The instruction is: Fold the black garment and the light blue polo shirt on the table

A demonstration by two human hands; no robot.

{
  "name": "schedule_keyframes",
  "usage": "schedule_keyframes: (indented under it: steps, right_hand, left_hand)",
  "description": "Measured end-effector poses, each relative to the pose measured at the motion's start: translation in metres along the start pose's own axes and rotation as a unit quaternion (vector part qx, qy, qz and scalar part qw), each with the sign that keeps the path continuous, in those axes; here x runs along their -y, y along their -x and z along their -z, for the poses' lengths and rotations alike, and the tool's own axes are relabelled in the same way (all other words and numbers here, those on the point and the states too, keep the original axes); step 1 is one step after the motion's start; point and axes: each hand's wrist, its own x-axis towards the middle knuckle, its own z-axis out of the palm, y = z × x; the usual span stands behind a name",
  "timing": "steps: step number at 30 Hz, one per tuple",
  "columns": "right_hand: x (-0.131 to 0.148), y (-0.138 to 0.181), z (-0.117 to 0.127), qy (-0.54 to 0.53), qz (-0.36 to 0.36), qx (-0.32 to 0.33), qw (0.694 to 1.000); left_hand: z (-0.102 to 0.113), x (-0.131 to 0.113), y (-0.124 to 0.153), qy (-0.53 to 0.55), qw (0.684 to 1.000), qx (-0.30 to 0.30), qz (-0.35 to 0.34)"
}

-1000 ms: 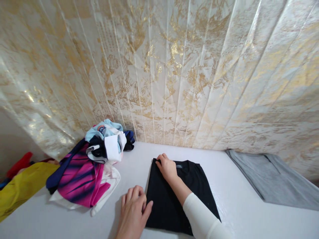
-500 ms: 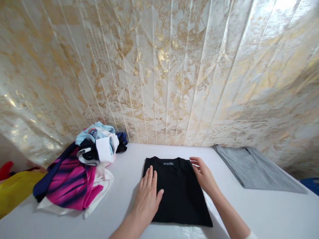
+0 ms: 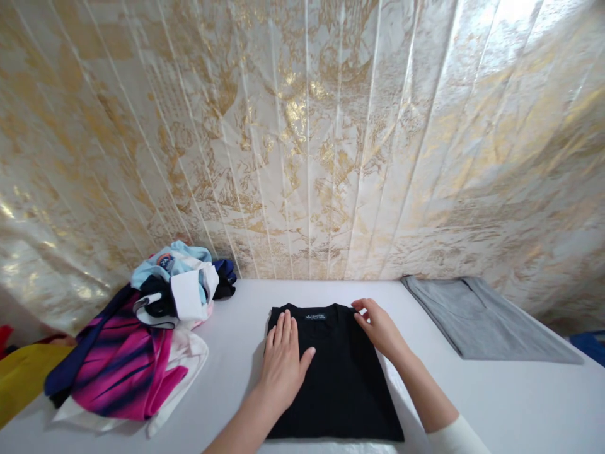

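Note:
A folded black shirt (image 3: pixel 340 384) lies on the white table (image 3: pixel 236 353) right in front of me, its neck label at the far edge. My left hand (image 3: pixel 282 366) rests flat on the shirt's left half, fingers spread and pointing away. My right hand (image 3: pixel 380 328) touches the shirt's far right corner with its fingertips; whether it pinches the cloth I cannot tell.
A heap of loose clothes (image 3: pixel 137 353), pink, navy, white and light blue, sits at the left, with a yellow garment (image 3: pixel 23 378) beyond it. A folded grey garment (image 3: pixel 482 321) lies at the right. A gold and white curtain (image 3: pixel 302 139) hangs behind the table.
My right hand went from the shirt's far left corner to its far right corner. My left hand moved from the table edge onto the shirt and lies flat. The view shifted slightly.

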Motion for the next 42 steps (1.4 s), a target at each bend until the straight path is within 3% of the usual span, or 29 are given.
schedule_keyframes:
  steps: [4,7,14,20,25,31,35,40,42]
  right_hand:
    - [0.009,-0.023,-0.016,0.127,0.011,0.006,0.992]
    - [0.006,-0.032,-0.023,0.161,-0.007,0.019,0.987]
    - [-0.005,-0.028,-0.034,0.163,-0.012,0.003,0.987]
    - [-0.016,-0.017,-0.022,0.103,0.01,-0.055,0.993]
    - [-0.007,0.004,-0.024,0.067,0.044,-0.08,0.994]
    - [0.013,0.034,-0.066,0.172,0.04,0.001,0.984]
    - [0.019,0.037,-0.073,0.204,0.009,0.03,0.978]
    - [0.017,0.031,-0.057,0.104,-0.017,0.041,0.994]
    - [0.006,0.032,-0.041,0.02,-0.027,0.007,0.999]
  left_hand:
    - [0.003,-0.002,-0.017,0.002,0.999,0.033,0.026]
    - [0.0,0.001,-0.018,0.01,0.999,0.039,0.025]
    - [-0.002,0.002,-0.016,0.021,0.999,0.031,0.022]
    - [-0.005,0.006,-0.011,0.035,0.999,0.014,0.006]
    - [-0.011,0.005,-0.002,0.025,0.999,-0.025,-0.038]
    - [-0.02,0.001,0.0,0.0,1.0,-0.028,-0.007]
    - [-0.016,-0.001,-0.003,0.003,1.0,-0.026,-0.004]
    - [-0.01,0.001,0.003,0.013,1.0,-0.026,-0.006]
    - [-0.01,0.005,0.011,0.019,0.999,-0.045,-0.023]
